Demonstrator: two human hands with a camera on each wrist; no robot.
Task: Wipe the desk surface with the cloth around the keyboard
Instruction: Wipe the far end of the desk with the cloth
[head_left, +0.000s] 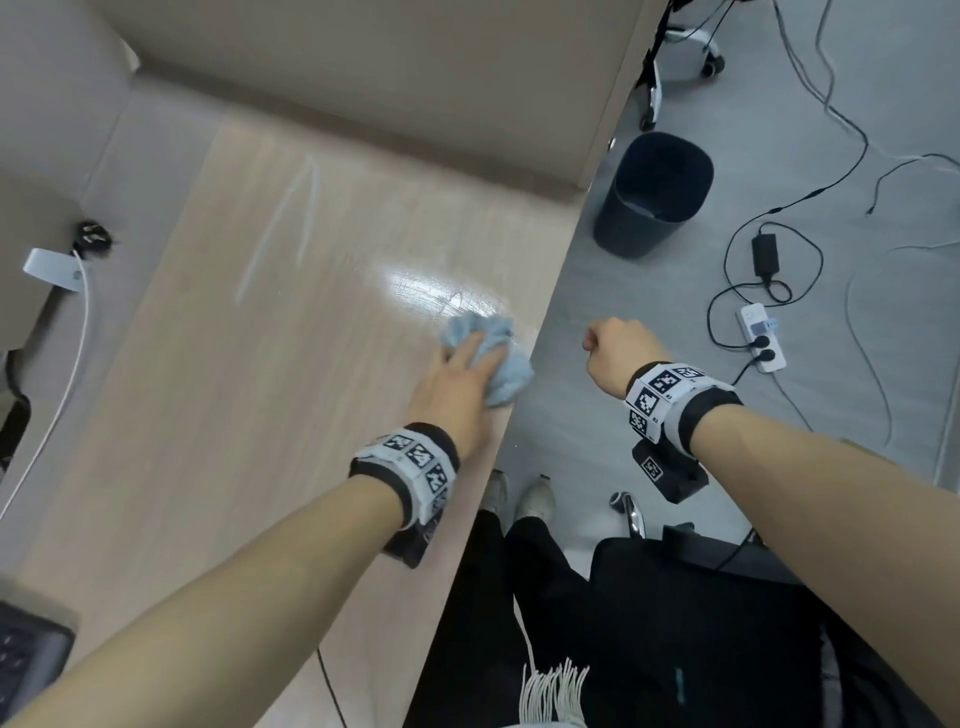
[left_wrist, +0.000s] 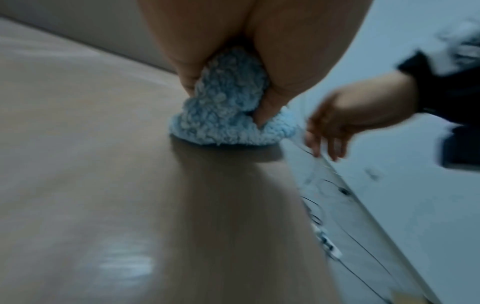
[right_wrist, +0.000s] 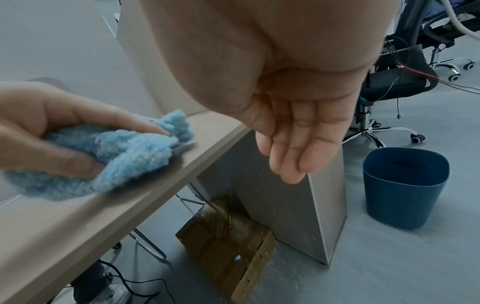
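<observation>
Blue cloth at the right edge of the wooden surface

The cloth (head_left: 488, 358) is light blue and fluffy, crumpled into a loose ball, and it lies pressed on the surface (head_left: 270, 364) at its right edge, at about 3 o'clock from the middle of the surface; a small part of it hangs over the edge. The surface is pale wood with a straight grain, and it shows a shiny bright patch and thin pale streaks just beyond the cloth, toward 12 o'clock. One dark corner of the keyboard (head_left: 26, 660) is visible at 8 o'clock, well apart from the cloth.
</observation>
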